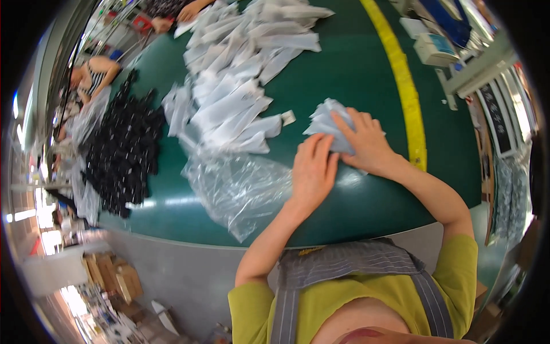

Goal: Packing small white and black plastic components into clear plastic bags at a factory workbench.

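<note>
A: Head view. Landmark?

B: The yellow strip (405, 92), laid lengthwise across the green table (344, 43).

A: Where's the work?

B: Pale bundle (325, 118), bluish-white and layered, just left of the strip. Both of the wearer's hands on it.

A: Grip?

B: Right hand (369, 143) lies over the bundle on the side toward the strip, index finger stretched across the top. Left hand (311, 172), farther from the strip, has bent fingers against the bundle's near-left side. Undersides hidden; can't make out whether either hand is clamped or merely pressing.

A: Other stock, left of the strip?

B: A heap of whitish packets (229, 106), well apart from it, running to the far end. Small white tag (287, 117) at the heap's strip-facing edge. Nearer the wearer, a crumpled clear bag (235, 189), beside the left hand. Farthest left of the strip, a pile of small black pieces (123, 152).

A: Right of it?

B: White box (434, 50), near the strip's far half.

A: Others about?

B: Two people left of the strip: a co-worker's hands (192, 10) at the heap's far end; someone in a striped top (96, 77) beyond the black pile.
</note>
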The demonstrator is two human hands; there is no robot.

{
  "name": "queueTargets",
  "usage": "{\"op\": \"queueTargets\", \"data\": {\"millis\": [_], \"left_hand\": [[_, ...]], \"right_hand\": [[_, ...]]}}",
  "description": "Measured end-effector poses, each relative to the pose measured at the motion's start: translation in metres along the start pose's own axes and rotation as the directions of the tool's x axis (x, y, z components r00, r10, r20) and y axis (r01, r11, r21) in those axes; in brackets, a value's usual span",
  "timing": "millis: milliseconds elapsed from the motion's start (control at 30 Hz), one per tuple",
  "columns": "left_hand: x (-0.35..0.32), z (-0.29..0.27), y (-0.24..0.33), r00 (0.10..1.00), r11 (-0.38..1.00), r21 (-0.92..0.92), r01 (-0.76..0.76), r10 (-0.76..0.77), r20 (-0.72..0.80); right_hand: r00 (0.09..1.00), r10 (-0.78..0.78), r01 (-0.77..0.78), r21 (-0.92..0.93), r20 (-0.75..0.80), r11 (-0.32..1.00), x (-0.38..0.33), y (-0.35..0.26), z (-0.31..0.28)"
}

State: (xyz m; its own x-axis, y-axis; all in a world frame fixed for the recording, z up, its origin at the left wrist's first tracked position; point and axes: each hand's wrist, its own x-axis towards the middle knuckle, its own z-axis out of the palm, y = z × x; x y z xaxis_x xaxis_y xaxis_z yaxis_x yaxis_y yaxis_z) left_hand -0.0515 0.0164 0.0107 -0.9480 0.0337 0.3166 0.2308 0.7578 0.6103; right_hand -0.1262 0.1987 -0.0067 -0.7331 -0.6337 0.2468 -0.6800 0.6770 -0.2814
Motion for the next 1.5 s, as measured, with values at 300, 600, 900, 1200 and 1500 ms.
{"op": "queueTargets", "data": {"millis": [300, 600, 900, 1200, 1500], "left_hand": [[-0.103, -0.103, -0.042, 0.998, 0.734, 0.677, 0.050, -0.069, 0.001], [-0.047, -0.108, 0.024, 0.996, 0.958, 0.285, -0.028, 0.003, 0.085], [-0.008, 0.035, 0.131, 0.712, 0.762, -0.120, -0.637, 0.641, 0.286], [-0.025, -0.010, 0.041, 0.950, 0.858, -0.511, 0.048, -0.198, -0.243], [0.015, 0.004, 0.029, 0.950, 0.633, -0.716, 0.295, -0.276, 0.148]], "right_hand": [[0.978, -0.106, 0.037, 0.347, 0.182, 0.937, -0.023, -0.005, -0.018], [0.884, -0.339, 0.179, 0.436, 0.321, 0.882, -0.032, -0.082, -0.036], [0.995, -0.095, 0.098, 0.183, -0.026, 0.978, -0.006, -0.083, -0.032], [0.931, 0.210, -0.103, 0.338, -0.297, 0.936, 0.017, 0.003, -0.033], [0.949, 0.249, -0.201, 0.235, -0.195, 0.951, 0.052, 0.042, 0.019]]}}
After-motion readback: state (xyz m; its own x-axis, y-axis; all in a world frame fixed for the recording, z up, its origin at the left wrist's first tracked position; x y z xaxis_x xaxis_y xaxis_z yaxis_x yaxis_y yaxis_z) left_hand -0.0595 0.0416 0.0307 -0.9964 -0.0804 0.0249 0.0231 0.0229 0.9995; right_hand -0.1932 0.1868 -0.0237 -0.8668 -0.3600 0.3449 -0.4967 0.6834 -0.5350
